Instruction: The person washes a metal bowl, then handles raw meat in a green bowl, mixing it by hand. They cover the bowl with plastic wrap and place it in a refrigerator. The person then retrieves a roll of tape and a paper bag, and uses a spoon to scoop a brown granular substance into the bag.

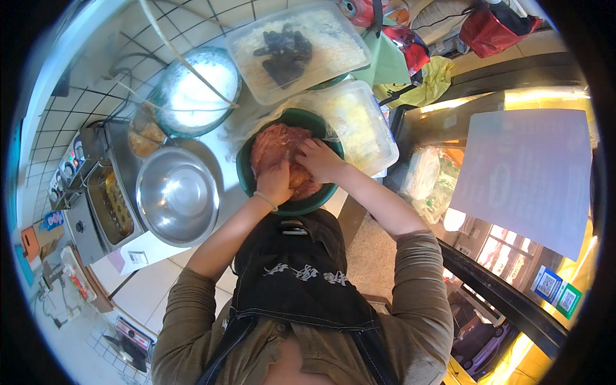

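Reddish raw meat (272,144) lies heaped in a dark green plastic basin (243,168) in front of me. My left hand (276,185), with a band at the wrist, presses into the near side of the meat; its fingertips are partly sunk out of sight. On the right part of the same heap rests my right hand (320,160), its fingers bent into the meat. Whether either hand grips a piece cannot be made out. Thin clear plastic film (262,115) lies crumpled behind the basin. An empty stainless steel bowl (178,197) stands to the left.
A lidded plastic container (332,48) with a black glove (286,53) on top stands behind. Another translucent container (368,130) adjoins the basin's right side. Back left are a round tub of white powder (197,91) and a smaller bowl (147,137). A deep fryer (115,207) stands farther left.
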`<state>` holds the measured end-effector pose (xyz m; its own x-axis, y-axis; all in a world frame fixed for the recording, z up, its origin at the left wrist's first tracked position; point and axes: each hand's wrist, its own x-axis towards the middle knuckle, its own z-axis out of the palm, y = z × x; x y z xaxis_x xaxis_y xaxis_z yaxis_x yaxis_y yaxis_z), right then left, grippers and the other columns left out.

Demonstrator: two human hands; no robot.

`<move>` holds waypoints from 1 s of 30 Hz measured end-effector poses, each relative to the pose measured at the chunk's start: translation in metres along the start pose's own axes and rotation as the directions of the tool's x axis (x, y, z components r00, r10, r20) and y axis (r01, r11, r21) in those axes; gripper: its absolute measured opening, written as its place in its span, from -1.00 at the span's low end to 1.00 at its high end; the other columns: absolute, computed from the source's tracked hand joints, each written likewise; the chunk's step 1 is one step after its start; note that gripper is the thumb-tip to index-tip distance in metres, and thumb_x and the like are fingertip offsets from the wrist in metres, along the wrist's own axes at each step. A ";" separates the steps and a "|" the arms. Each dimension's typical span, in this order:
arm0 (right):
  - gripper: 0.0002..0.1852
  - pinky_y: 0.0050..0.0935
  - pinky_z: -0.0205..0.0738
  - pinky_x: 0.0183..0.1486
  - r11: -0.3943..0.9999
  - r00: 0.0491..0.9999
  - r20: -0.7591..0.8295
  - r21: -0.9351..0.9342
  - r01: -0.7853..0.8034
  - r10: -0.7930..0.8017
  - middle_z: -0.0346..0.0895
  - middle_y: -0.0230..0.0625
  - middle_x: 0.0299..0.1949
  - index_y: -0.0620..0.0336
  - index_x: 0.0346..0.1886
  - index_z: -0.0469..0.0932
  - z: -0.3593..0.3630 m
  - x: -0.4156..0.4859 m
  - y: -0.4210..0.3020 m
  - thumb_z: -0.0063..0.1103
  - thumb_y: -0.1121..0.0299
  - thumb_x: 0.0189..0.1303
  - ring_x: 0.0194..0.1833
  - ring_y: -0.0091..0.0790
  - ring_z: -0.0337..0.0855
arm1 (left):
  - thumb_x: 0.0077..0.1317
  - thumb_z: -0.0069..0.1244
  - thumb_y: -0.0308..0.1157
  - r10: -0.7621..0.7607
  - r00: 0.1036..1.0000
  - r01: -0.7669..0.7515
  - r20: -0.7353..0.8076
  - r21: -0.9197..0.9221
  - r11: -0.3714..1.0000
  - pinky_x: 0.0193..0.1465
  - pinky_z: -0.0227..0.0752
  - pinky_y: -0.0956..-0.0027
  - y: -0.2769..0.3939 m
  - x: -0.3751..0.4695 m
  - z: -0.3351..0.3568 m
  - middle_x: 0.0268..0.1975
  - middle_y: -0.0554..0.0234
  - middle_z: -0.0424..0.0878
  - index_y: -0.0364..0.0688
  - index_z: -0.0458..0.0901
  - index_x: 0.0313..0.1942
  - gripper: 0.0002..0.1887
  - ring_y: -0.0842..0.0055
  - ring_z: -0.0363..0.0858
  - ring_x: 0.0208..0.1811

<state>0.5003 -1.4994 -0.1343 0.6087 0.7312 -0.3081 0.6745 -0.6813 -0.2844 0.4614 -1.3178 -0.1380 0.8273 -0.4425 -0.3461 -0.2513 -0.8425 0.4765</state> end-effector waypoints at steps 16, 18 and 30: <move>-0.58 -0.30 0.32 0.02 1.000 0.968 0.249 -0.004 -0.010 0.010 0.43 -0.19 -0.07 0.13 -0.17 0.55 0.016 0.020 0.014 0.21 0.37 -0.26 0.04 -0.19 0.39 | -0.21 0.22 -0.23 0.138 0.936 -0.065 0.325 -0.226 0.972 -0.12 0.43 0.24 -0.042 0.035 0.008 -0.31 -0.17 0.61 -0.33 0.60 -0.30 -0.55 0.12 0.58 -0.24; -0.58 -0.29 0.32 0.02 0.998 0.948 0.313 -0.004 -0.065 0.062 0.43 -0.15 -0.06 0.15 -0.19 0.56 0.028 0.029 0.017 0.21 0.38 -0.28 0.04 -0.18 0.40 | -0.25 0.26 -0.21 0.137 0.910 -0.058 0.391 -0.207 0.977 -0.13 0.42 0.25 -0.037 0.043 -0.005 -0.30 -0.16 0.61 -0.35 0.61 -0.30 -0.51 0.13 0.58 -0.25; -0.53 -0.27 0.40 -0.14 0.988 0.946 0.323 0.155 -0.029 -0.023 0.56 -0.17 -0.35 0.06 -0.22 0.56 -0.012 0.020 0.013 0.30 0.32 -0.40 -0.19 -0.11 0.56 | -0.20 0.27 -0.35 0.251 0.884 0.008 0.395 -0.550 0.835 -0.09 0.40 0.38 -0.047 0.037 -0.006 -0.25 -0.08 0.63 -0.39 0.57 -0.20 -0.51 0.32 0.58 -0.19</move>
<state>0.5264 -1.4930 -0.1334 0.4255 0.6959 -0.5785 0.5835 -0.6996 -0.4123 0.5069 -1.2927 -0.1683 0.4698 -0.7239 -0.5052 0.0729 -0.5386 0.8394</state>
